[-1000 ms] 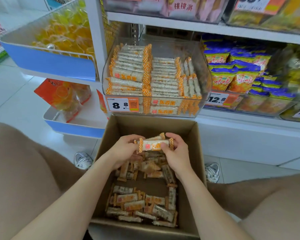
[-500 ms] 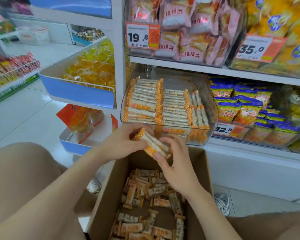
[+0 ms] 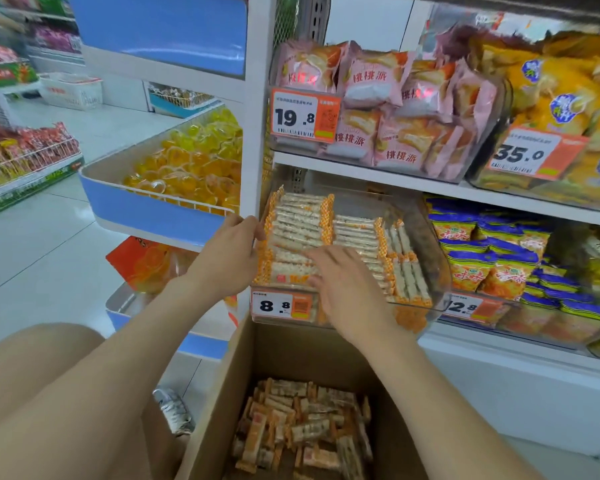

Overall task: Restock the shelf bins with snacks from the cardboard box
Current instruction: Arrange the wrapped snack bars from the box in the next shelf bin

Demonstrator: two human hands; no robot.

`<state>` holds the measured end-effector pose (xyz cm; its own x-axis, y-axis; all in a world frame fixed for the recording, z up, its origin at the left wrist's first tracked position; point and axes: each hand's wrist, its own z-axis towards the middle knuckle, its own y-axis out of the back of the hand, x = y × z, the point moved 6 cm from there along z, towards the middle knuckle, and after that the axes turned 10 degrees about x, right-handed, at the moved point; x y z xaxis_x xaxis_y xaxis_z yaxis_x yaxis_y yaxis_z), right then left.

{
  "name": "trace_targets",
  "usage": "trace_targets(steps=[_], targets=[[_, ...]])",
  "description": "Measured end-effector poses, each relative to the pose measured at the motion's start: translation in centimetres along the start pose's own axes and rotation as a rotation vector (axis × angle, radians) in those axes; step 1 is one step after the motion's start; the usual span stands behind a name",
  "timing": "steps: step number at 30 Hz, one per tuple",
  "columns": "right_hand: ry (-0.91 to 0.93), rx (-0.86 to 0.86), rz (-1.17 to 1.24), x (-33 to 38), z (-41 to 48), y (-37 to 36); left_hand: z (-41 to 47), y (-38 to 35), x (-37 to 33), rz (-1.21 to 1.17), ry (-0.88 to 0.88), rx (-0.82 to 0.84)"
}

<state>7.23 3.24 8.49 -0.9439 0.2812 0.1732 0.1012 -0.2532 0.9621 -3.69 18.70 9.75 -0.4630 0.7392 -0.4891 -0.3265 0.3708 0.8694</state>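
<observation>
A clear shelf bin [image 3: 436, 271] with an 8.8 price tag [image 3: 278, 305] holds rows of orange-ended snack bars [image 3: 357, 233]. My left hand [image 3: 234, 252] is at the bin's left side, its fingertips touching the left ends of the front stack. My right hand [image 3: 343, 285] lies over the same stack with fingers spread and straight, pressing on the bars. Below stands the open cardboard box [image 3: 291, 351], with several loose snack bars [image 3: 302, 424] at its bottom.
Pink pastry packs [image 3: 395, 109] and yellow bags [image 3: 551, 98] fill the bins on the shelf above. Blue-and-orange chip bags [image 3: 492, 258] sit to the right. A blue tray of yellow jelly cups [image 3: 187, 164] juts out at left. My knees flank the box.
Both hands lifted a bundle of bars out of the box and up into the bin. The bundle now lies on the front stack under my right hand. My view tilted upward.
</observation>
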Motion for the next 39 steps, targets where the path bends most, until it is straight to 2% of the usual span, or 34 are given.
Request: trace_targets(steps=[3, 7, 11, 15, 20, 22, 24, 26, 28, 31, 33, 35, 36, 37, 39], targets=[[-0.123, -0.106, 0.076, -0.9, 1.3, -0.1, 0.7, -0.6, 0.1, 0.038, -0.015, -0.051], [-0.078, 0.078, 0.038, 0.8, 2.6, -2.8, 0.7, -0.3, -0.7, 0.089, -0.062, -0.049], [-0.163, 0.048, 0.044, 0.7, 1.7, -3.3, 0.5, -0.6, -1.0, 0.091, -0.066, 0.020], [-0.124, 0.130, 0.138, 1.4, 1.4, -3.8, 0.2, -1.6, -0.9, 0.187, -0.111, 0.051], [-0.266, 0.009, 0.140, 0.0, 2.5, -2.3, 0.7, -1.6, -0.9, 0.202, -0.129, 0.081], [-0.238, 0.041, 0.198, -0.3, 3.9, -2.3, 0.9, -1.8, -0.9, 0.213, -0.143, 0.097], [-0.167, 0.136, 0.160, -0.3, 5.3, -3.1, 1.1, -2.0, -0.7, 0.221, -0.132, 0.101], [-0.149, 0.159, 0.098, -0.5, 5.6, -3.4, 1.1, -2.2, -0.5, 0.246, -0.128, 0.078], [-0.163, 0.044, 0.142, -0.6, 4.7, -2.2, 0.7, -2.2, -0.6, 0.282, -0.118, 0.033], [-0.038, -0.275, 0.203, 0.6, 0.2, 0.3, -0.5, -1.3, -1.3, 0.381, -0.113, -0.137], [0.033, -0.347, 0.288, 1.4, -3.8, 0.5, -2.0, -0.5, -2.4, 0.377, -0.174, -0.285], [0.025, -0.192, 0.349, 1.2, -6.9, -1.2, -3.9, -0.2, -3.6, 0.264, -0.253, -0.353], [-0.015, -0.059, 0.360, 0.8, -8.0, -2.5, -4.7, -0.7, -4.1, 0.180, -0.272, -0.318], [-0.055, 0.105, 0.367, 0.1, -9.1, -3.9, -5.5, -1.8, -4.5, 0.104, -0.275, -0.236], [-0.103, 0.465, 0.395, -1.7, -10.9, -7.2, -6.6, -5.7, -5.2, 0.079, -0.268, 0.028]])
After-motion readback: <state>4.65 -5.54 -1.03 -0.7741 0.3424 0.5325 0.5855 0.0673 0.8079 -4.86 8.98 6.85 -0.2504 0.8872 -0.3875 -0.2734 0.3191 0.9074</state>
